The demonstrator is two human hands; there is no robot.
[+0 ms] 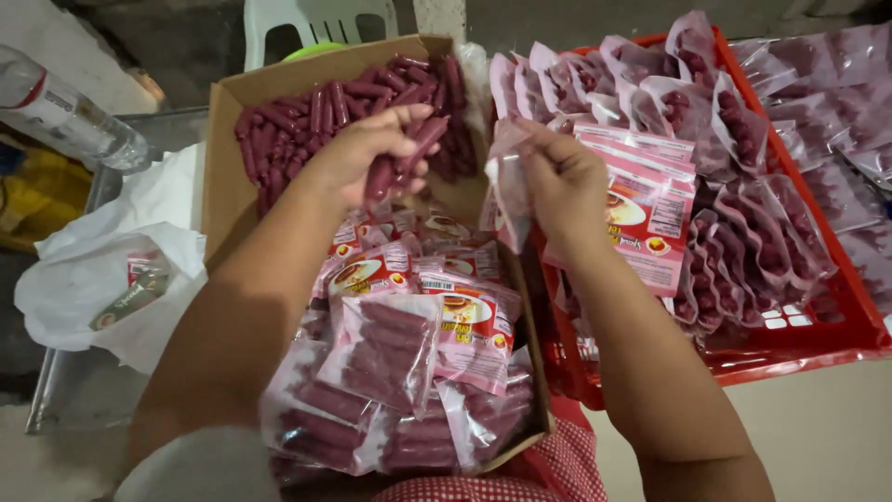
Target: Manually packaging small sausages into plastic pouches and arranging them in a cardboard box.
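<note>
My left hand (pixel 367 153) is closed around a small bunch of dark red sausages (pixel 395 158) above the cardboard box (pixel 223 177). My right hand (pixel 562 181) pinches an empty clear-and-pink plastic pouch (pixel 509 191) by its mouth, just right of the left hand. Loose sausages (pixel 307 121) fill the far end of the box. Filled pouches (pixel 390 372) lie heaped in the near end, over my lap.
A red plastic crate (pixel 836 325) to the right holds several filled pouches standing in rows and a stack of flat empty pouches (pixel 650 214). A white plastic bag (pixel 102 279) and a clear bottle (pixel 65 116) lie at the left. A white chair (pixel 316 23) stands behind the box.
</note>
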